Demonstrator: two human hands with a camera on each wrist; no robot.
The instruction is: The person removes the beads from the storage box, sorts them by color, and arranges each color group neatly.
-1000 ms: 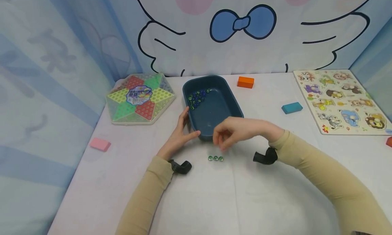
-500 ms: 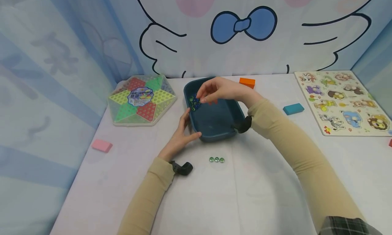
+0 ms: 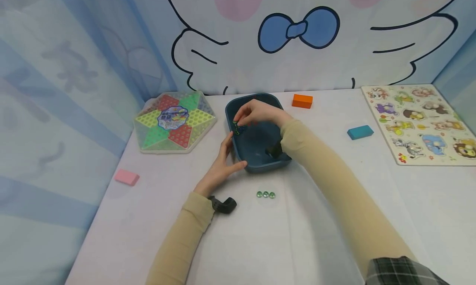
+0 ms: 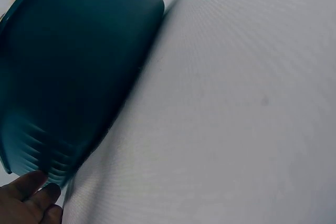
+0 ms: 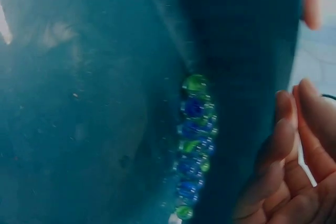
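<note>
My right hand [image 3: 257,112] reaches into a dark blue plastic bin [image 3: 256,155], its bent fingertips close over a cluster of blue and green glass marbles [image 3: 240,130]. In the right wrist view, thumb and fingers [image 5: 283,140] come near each other and no marble shows between them; the marbles [image 5: 193,129] lie along the bin's edge. My left hand [image 3: 217,169] rests against the bin's left side, fingers along the wall and thumb extended to the near corner. Three green marbles [image 3: 265,194] sit in a row on the white cloth before the bin.
A hexagonal checkers box [image 3: 174,122] is left of the bin. Around stand a pink block [image 3: 127,177], an orange block [image 3: 302,101] and a teal block [image 3: 360,132]. An animal puzzle board [image 3: 420,126] lies at the right. A printed curtain [image 3: 297,66] hangs behind.
My right hand has moved from above the row of marbles, up and left into the bin, down toward the marbles there. The left hand stays at the bin's side.
</note>
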